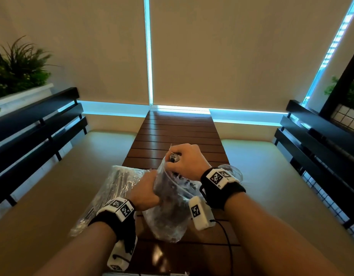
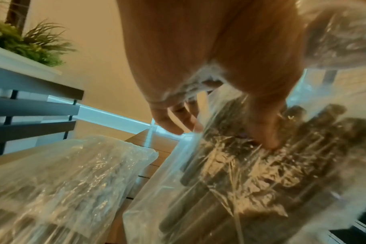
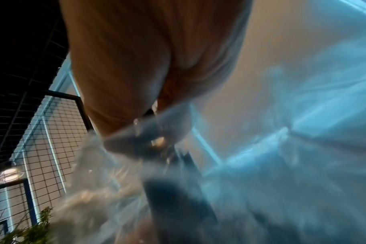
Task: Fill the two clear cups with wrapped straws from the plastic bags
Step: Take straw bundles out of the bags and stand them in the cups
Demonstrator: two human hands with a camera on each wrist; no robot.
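Gripping bag [image 1: 168, 212] mouth, both hands [image 1: 185, 163]

Crinkly glossy plastic bag [image 1: 168, 216] on polished slatted wood table [image 1: 178, 134].

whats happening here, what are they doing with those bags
A person is working at a dark slatted table. Their right hand grips a bunch of dark wrapped straws at the mouth of a plastic bag, while the left hand holds that bag's side. A second bag of straws lies flat on the table to the left. One clear cup shows just behind the right wrist; whether it holds any straws can't be told.
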